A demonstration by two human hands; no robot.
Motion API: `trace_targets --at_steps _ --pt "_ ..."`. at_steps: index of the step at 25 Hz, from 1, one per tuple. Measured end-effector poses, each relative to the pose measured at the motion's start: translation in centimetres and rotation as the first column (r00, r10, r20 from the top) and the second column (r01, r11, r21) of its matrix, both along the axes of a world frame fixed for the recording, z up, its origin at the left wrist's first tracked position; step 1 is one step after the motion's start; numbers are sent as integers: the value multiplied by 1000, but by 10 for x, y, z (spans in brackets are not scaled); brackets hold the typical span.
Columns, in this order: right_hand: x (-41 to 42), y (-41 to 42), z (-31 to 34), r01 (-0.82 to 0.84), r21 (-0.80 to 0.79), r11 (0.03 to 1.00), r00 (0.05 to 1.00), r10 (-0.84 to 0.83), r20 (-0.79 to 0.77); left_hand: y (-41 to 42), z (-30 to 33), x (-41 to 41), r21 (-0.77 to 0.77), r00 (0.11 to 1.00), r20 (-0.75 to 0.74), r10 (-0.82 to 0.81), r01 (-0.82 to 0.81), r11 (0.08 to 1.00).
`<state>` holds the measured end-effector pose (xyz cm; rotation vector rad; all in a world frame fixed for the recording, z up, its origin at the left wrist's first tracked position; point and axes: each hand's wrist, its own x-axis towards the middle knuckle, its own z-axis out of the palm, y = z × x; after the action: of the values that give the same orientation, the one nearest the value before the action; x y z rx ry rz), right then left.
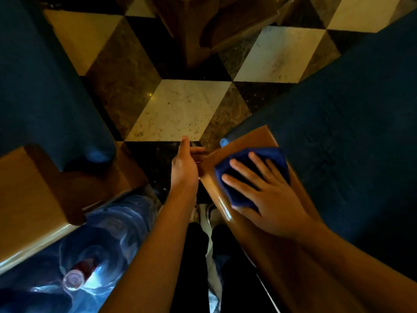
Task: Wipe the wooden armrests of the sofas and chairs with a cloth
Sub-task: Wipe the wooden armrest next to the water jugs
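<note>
Wiping is under way on the wooden armrest (243, 143) of the dark blue sofa (349, 132) at the right of the head view. A folded blue cloth (266, 154) is pressed flat onto the armrest's top near its far end by the right hand (268, 195), whose fingers are spread and nearly straight over the cloth, not curled round it. The left hand (185, 168) is held open beside the armrest's left edge, fingers extended and thumb up; nothing is gripped by it, and whether it touches the wood cannot be told.

For the step to be done well, even pressure should probably be kept through the flat palm, and strokes should be run along the armrest's length, with the rounded, glossy left edge (216, 195) also covered. The cloth's loose edges are best kept under the fingers so that it does not bunch.

The armrest's long axis runs from the person's body, lower right, away towards the chequered floor (180, 105), its squared end pointing up and left in the view. A second wooden armrest (29, 195) lies well apart at the lower left, and may be judged not yet reached.
</note>
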<state>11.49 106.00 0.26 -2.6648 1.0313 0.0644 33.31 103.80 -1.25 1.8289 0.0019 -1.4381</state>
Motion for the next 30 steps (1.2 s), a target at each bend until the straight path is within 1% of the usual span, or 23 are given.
trace_targets --at_steps 1,2,3,4,5,6,7,8,9,10,11,13,14,15,16,17,18,20,23,25,27,28,30 --pt "13 -4 -4 131 -33 991 991 -131 -1 -4 -1 7 -34 998 17 -61 62 998" --pt "33 -8 -8 313 -72 947 948 -315 -29 -11 -1 12 -57 989 25 -146 147 987" --pt "59 -10 -9 458 -102 883 885 -464 -33 -21 2 16 -77 969 34 -244 246 966" --pt "80 -7 -8 522 -98 847 850 -526 -21 -33 6 19 -98 938 69 -339 344 934" --pt "85 7 -10 513 -102 853 856 -516 -11 -43 10 16 -111 883 130 -451 465 878" --pt "75 27 -11 458 -114 882 886 -463 -13 -53 16 8 -109 788 214 -578 607 787" --pt "54 51 -8 393 -127 911 916 -400 -33 -58 21 -5 -64 646 311 -697 746 663" --pt "30 77 -1 350 -123 929 931 -359 -64 -57 25 -19 22 454 408 -792 862 506" --pt "11 101 6 351 -101 931 929 -360 -87 -53 29 -35 120 253 493 -832 928 354" --pt "-2 117 9 406 -74 911 906 -412 -97 -49 31 -50 213 80 563 -822 948 238" --pt "-3 122 7 487 -69 871 866 -491 -92 -47 33 -61 287 -48 624 -780 942 172" --pt "26 104 -1 632 -121 766 757 -643 -115 -56 32 -71 347 -208 720 -663 934 83" --pt "43 94 -4 695 -108 711 706 -703 -89 -63 33 -78 384 -316 746 -586 923 -10" --pt "55 89 -6 731 -74 678 677 -735 -37 -68 35 -87 441 -432 749 -503 891 -109" --pt "57 94 -10 728 -62 682 684 -729 9 -70 38 -98 509 -538 730 -423 840 -190" --pt "47 107 -15 712 -65 699 702 -711 44 -67 41 -112 569 -620 695 -363 784 -250" --pt "29 131 -17 701 -76 709 713 -699 51 -57 44 -129 609 -683 656 -322 731 -307" --pt "-11 199 -15 722 -109 683 688 -726 4 -20 52 -165 623 -755 602 -261 648 -438" --pt "-83 309 -10 767 -197 611 604 -790 -101 64 57 -224 591 -784 614 -95 536 -602" --pt "-136 376 -11 801 -235 551 528 -835 -156 118 61 -271 583 -769 639 6 479 -656" --pt "-180 434 -7 836 -228 500 468 -865 -183 164 61 -311 601 -770 630 98 404 -690" --pt "-198 454 -4 837 -218 502 469 -863 -186 182 60 -325 615 -771 620 142 366 -698" --pt "-235 491 0 821 -175 543 507 -835 -214 212 58 -350 638 -758 612 227 303 -708"
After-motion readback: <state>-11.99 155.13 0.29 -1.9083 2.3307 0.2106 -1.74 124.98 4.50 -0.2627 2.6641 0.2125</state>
